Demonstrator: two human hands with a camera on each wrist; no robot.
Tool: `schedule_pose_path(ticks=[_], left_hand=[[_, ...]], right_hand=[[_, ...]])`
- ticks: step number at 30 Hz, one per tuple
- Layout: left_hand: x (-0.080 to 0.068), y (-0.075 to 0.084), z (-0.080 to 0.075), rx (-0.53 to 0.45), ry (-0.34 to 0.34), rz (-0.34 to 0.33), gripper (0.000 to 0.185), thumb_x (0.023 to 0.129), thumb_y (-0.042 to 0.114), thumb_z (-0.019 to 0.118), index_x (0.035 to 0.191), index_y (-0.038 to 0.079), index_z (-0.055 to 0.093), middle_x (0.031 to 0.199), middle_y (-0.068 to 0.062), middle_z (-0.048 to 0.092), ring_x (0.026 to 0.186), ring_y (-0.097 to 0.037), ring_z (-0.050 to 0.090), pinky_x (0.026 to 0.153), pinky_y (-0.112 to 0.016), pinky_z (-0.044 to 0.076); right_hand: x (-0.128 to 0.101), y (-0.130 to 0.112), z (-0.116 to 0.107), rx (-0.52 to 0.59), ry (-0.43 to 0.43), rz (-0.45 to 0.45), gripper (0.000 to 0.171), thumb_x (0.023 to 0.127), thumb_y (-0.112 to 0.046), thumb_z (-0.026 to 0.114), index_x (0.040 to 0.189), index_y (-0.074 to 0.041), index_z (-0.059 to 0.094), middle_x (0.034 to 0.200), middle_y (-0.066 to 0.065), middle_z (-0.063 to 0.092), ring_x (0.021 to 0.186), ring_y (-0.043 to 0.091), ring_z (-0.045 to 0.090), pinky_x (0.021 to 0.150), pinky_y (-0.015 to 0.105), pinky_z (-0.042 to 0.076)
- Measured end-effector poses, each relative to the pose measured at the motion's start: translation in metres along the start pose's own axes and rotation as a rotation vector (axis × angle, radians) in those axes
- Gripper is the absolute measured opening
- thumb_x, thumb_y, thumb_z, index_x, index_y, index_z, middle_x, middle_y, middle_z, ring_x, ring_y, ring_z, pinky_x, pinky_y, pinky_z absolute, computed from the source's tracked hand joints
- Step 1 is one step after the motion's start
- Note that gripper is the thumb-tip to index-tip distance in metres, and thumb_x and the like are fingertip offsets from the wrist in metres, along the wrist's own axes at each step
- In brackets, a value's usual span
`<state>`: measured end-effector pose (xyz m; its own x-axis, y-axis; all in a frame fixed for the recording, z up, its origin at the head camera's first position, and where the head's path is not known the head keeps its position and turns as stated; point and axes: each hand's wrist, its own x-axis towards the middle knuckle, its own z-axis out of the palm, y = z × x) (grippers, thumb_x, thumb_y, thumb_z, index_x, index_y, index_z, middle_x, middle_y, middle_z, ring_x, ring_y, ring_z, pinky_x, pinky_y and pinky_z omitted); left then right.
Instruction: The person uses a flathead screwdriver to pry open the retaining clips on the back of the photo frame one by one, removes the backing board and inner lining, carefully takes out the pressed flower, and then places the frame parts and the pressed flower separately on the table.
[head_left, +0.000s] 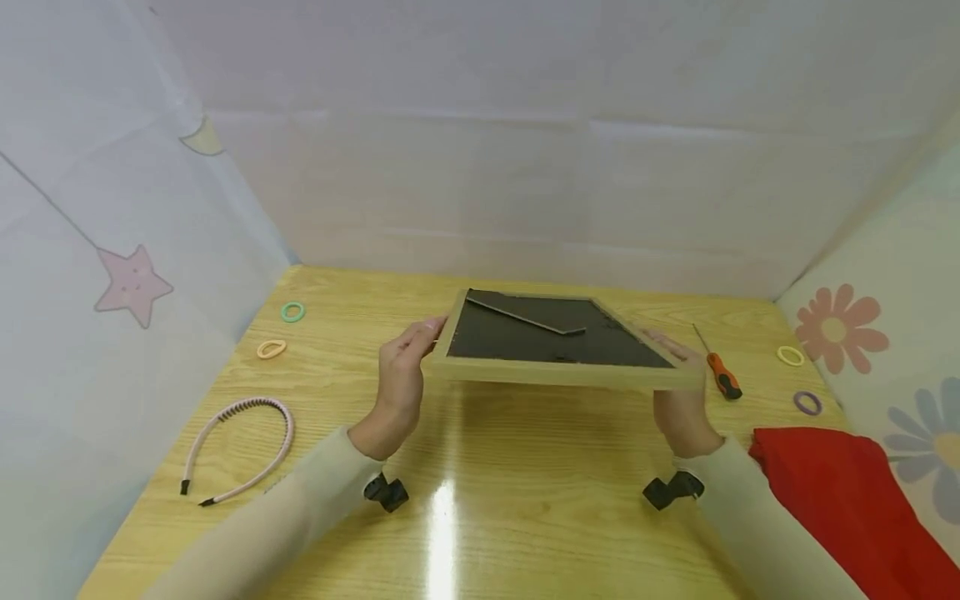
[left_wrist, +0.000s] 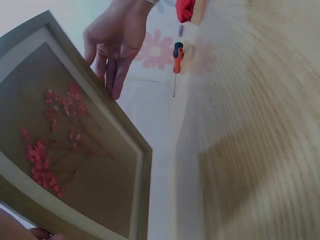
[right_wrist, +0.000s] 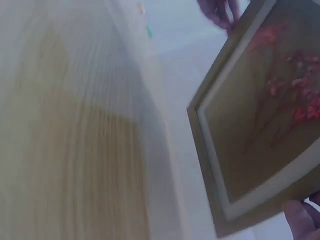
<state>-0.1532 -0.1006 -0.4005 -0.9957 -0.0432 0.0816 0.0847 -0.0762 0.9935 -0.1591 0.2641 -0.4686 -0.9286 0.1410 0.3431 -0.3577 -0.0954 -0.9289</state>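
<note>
1. Holding the wooden picture frame (head_left: 558, 371) between both hands, we see it lifted clear of the table (head_left: 465, 517), lying nearly flat with its dark back panel facing up
2. Our left hand (head_left: 401, 375) grips the frame's left edge, fingers curled over the top rim and the palm against the side
3. Our right hand (head_left: 678, 400) holds the right edge from beneath, fingers reaching up along the side; most of that hand sits hidden under the frame in the head view
4. On the back panel we make out a thin stand strip (head_left: 525, 318) lying diagonally across the upper part
5. From the left wrist view we look up at the frame's front (left_wrist: 75, 150), where a pressed sprig of red flowers (left_wrist: 47, 150) shows behind the glazing, and the right hand's fingers (left_wrist: 115, 60) lie fairly straight along the far edge
6. From the right wrist view the same front (right_wrist: 260, 125) appears tilted, with the left hand's fingertips (right_wrist: 220, 12) at the far edge
7. Just beside the right hand, on the table, lies an orange-handled screwdriver (head_left: 720, 371)
8. A red cloth (head_left: 840, 492) sits at the near right corner, with a yellow hair tie (head_left: 790, 356) and a purple one (head_left: 807, 403) beyond it
9. To the left we see a pink headband (head_left: 240, 450), a peach hair tie (head_left: 271, 348) and a green one (head_left: 292, 312), all well apart from the frame
</note>
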Motion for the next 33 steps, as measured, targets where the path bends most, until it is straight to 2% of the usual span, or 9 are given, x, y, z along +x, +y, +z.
schedule_pose_path(ticks=[2, 3, 6, 8, 12, 15, 18, 26, 33], left_hand=[[0.001, -0.002, -0.001, -0.006, -0.001, -0.049, 0.035, 0.105, 0.023, 0.051, 0.122, -0.001, 0.070, 0.128, -0.010, 0.069, 0.114, -0.010, 0.060, 0.103, -0.030, 0.047], [0.001, -0.004, -0.001, -0.006, -0.001, -0.076, 0.034, 0.104, 0.022, 0.054, 0.121, -0.002, 0.070, 0.130, -0.011, 0.068, 0.114, -0.011, 0.060, 0.103, -0.030, 0.046], [0.002, -0.009, -0.005, 0.004, -0.020, -0.159, 0.034, 0.101, 0.019, 0.058, 0.124, -0.003, 0.068, 0.138, -0.013, 0.064, 0.121, -0.017, 0.058, 0.110, -0.036, 0.045], [0.002, -0.012, -0.009, 0.019, -0.041, -0.210, 0.036, 0.099, 0.017, 0.061, 0.130, -0.001, 0.066, 0.143, -0.014, 0.061, 0.131, -0.022, 0.054, 0.118, -0.042, 0.041], [-0.002, -0.020, -0.014, 0.087, -0.093, -0.283, 0.044, 0.095, 0.015, 0.066, 0.138, 0.004, 0.061, 0.149, -0.012, 0.055, 0.139, -0.026, 0.049, 0.121, -0.041, 0.040], [-0.004, -0.024, -0.016, 0.145, -0.116, -0.297, 0.048, 0.093, 0.013, 0.069, 0.139, 0.006, 0.060, 0.145, -0.011, 0.056, 0.124, -0.021, 0.055, 0.102, -0.026, 0.053], [-0.005, -0.027, -0.016, 0.193, -0.127, -0.299, 0.049, 0.091, 0.010, 0.072, 0.138, 0.006, 0.061, 0.136, -0.013, 0.058, 0.109, -0.016, 0.055, 0.084, -0.014, 0.053], [-0.005, -0.041, -0.021, 0.268, -0.185, -0.359, 0.052, 0.089, 0.010, 0.073, 0.139, 0.005, 0.060, 0.124, -0.014, 0.059, 0.107, -0.020, 0.052, 0.088, -0.028, 0.049], [-0.003, -0.048, -0.020, 0.269, -0.188, -0.405, 0.054, 0.089, 0.010, 0.072, 0.140, 0.004, 0.058, 0.125, -0.014, 0.059, 0.110, -0.021, 0.052, 0.090, -0.027, 0.047]], right_hand=[[-0.005, -0.010, 0.006, 0.185, -0.057, 0.077, 0.039, 0.106, -0.008, 0.050, 0.131, 0.022, 0.053, 0.133, 0.024, 0.064, 0.117, 0.022, 0.068, 0.097, 0.024, 0.059], [-0.006, -0.027, 0.014, 0.262, -0.008, 0.127, 0.041, 0.103, -0.013, 0.059, 0.129, 0.018, 0.058, 0.132, 0.022, 0.067, 0.113, 0.021, 0.071, 0.089, 0.027, 0.063], [-0.012, -0.052, 0.025, 0.375, -0.076, 0.240, 0.035, 0.105, -0.012, 0.055, 0.133, 0.007, 0.061, 0.129, 0.014, 0.071, 0.110, 0.020, 0.073, 0.088, 0.030, 0.063], [-0.013, -0.058, 0.027, 0.384, -0.085, 0.315, 0.030, 0.106, -0.005, 0.049, 0.129, 0.001, 0.066, 0.123, 0.005, 0.074, 0.107, 0.015, 0.074, 0.087, 0.027, 0.063], [-0.019, -0.049, 0.021, 0.248, -0.074, 0.419, 0.035, 0.104, -0.003, 0.052, 0.139, 0.003, 0.058, 0.125, -0.004, 0.073, 0.108, 0.008, 0.073, 0.088, 0.022, 0.062], [-0.023, -0.037, 0.017, 0.180, -0.078, 0.433, 0.047, 0.102, -0.005, 0.057, 0.145, 0.011, 0.045, 0.129, -0.005, 0.072, 0.109, 0.008, 0.072, 0.089, 0.022, 0.061], [-0.025, -0.030, 0.017, 0.170, -0.067, 0.423, 0.050, 0.100, -0.001, 0.059, 0.144, 0.015, 0.042, 0.127, -0.004, 0.072, 0.109, 0.007, 0.072, 0.088, 0.020, 0.061], [-0.027, -0.018, 0.018, 0.063, -0.053, 0.479, 0.053, 0.099, 0.002, 0.059, 0.146, 0.016, 0.038, 0.125, -0.012, 0.072, 0.113, 0.001, 0.068, 0.091, 0.015, 0.058], [-0.027, -0.018, 0.023, -0.026, -0.026, 0.513, 0.050, 0.098, 0.002, 0.058, 0.144, 0.014, 0.044, 0.121, -0.013, 0.072, 0.111, -0.001, 0.067, 0.092, 0.014, 0.057]])
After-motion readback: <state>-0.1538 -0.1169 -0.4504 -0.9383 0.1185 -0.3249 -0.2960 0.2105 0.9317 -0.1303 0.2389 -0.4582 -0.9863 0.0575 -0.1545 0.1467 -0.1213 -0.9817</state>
